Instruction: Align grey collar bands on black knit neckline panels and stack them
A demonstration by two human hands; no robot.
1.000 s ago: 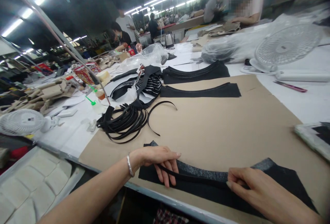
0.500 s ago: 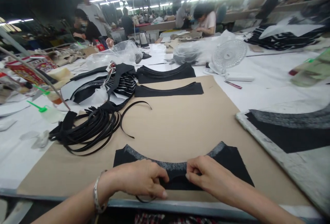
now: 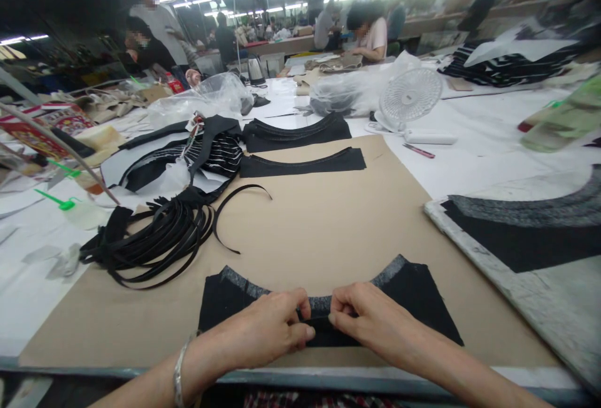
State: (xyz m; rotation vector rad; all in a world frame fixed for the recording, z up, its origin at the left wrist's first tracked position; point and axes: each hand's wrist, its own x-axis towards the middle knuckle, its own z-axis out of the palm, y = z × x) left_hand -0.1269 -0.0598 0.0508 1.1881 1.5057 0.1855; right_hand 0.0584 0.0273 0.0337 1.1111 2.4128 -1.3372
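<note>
A curved black fabric piece (image 3: 422, 298) with a speckled grey band (image 3: 392, 269) along its concave edge lies flat at the front of the table. Between my hands runs a narrow black strip (image 3: 321, 321), just below the grey band. My left hand (image 3: 270, 326), a bracelet on its wrist, pinches the strip between thumb and forefinger. Close by on the right, my right hand (image 3: 364, 314) is closed on the same strip with its fingertips at the band. My hands cover the middle of the fabric piece and most of the strip.
Brown paper (image 3: 300, 226) covers the worktop. Coiled black strips (image 3: 154, 245) lie left, two stacks of curved black pieces (image 3: 303, 163) behind. A board (image 3: 507, 295) with grey-banded fabric stands right, a small white fan (image 3: 410, 98) beyond. Several people are in the background.
My left hand has moved up and right, closer to my right hand, and its fingers now pinch the strip at the grey band. The view has shifted slightly.
</note>
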